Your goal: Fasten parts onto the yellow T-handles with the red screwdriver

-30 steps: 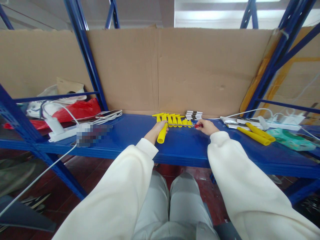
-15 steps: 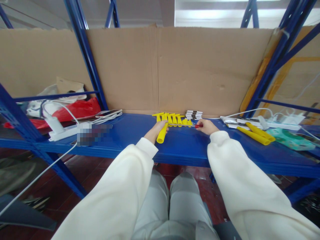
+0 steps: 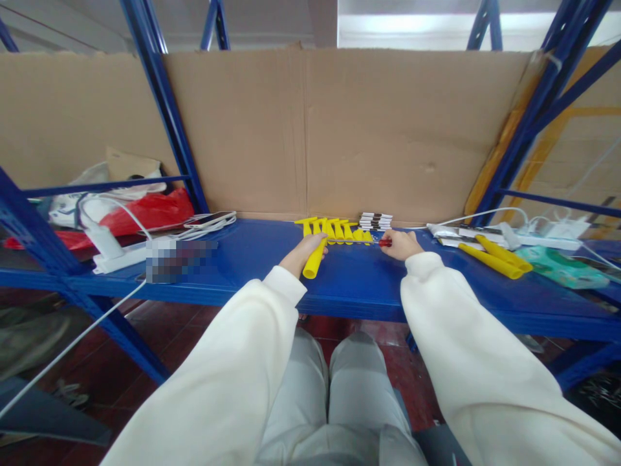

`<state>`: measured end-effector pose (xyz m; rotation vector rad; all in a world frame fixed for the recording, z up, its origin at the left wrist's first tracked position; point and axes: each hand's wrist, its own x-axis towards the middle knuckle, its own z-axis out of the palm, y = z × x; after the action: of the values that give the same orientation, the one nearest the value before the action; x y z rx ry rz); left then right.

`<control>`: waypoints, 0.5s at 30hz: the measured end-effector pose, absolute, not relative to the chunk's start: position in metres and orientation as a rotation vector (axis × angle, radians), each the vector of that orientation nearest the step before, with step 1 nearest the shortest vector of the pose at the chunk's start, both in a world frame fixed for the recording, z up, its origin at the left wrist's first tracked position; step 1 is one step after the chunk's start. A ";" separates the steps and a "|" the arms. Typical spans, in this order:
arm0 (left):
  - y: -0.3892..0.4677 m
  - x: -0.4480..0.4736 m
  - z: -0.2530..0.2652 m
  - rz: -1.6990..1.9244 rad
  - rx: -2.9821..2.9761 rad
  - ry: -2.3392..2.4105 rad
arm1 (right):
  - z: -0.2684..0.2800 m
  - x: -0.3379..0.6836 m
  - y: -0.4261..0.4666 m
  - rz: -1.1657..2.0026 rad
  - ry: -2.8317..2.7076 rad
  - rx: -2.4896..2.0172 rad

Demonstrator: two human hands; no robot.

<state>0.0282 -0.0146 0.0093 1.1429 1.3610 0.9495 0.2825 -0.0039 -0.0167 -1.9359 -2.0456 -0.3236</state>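
My left hand point(image 3: 297, 256) is wrapped round a yellow tube-like handle point(image 3: 312, 265), its round end tilted down toward me. In my right hand point(image 3: 403, 245) is a screwdriver point(image 3: 385, 243) with a red handle; its thin shaft points left and reaches the yellow handle near my left fingers. The tip's exact contact is too small to make out. Just behind both hands lies a row of yellow T-shaped plastic pieces point(image 3: 334, 228), with several small yellow parts point(image 3: 363, 236) beside it. Behind my right hand stands a stack of small white and dark pieces point(image 3: 376, 221).
A cardboard sheet point(image 3: 388, 136) closes off the back of the blue shelf point(image 3: 242, 259). At left are a power strip point(image 3: 130, 255), cables and a red bag point(image 3: 150, 210). Two yellow tubes point(image 3: 495, 261) and a green packet point(image 3: 563, 266) lie at right. Blue posts point(image 3: 167, 110) rise on both sides.
Both hands keep nearly the same place and hold. The whole view has shifted very slightly; nothing has been let go or picked up.
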 end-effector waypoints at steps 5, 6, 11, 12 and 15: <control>-0.016 0.028 0.009 0.957 1.156 1.350 | -0.016 0.280 -0.005 -0.319 -2.046 -1.981; -0.015 0.028 0.008 0.958 1.153 1.349 | -0.015 0.279 -0.006 -0.315 -2.054 -2.002; -0.011 0.027 0.005 0.962 1.156 1.368 | -0.014 0.276 -0.007 -0.335 -2.069 -2.059; -0.010 0.027 0.004 0.966 1.163 1.366 | -0.015 0.276 -0.007 -0.342 -2.069 -2.053; -0.008 0.027 0.003 0.974 1.173 1.365 | -0.016 0.275 -0.007 -0.325 -2.080 -2.040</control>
<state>0.0268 -0.0083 0.0027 1.1730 1.3647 0.9744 0.2752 -0.0068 -0.0156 -2.0397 -2.0797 -0.3249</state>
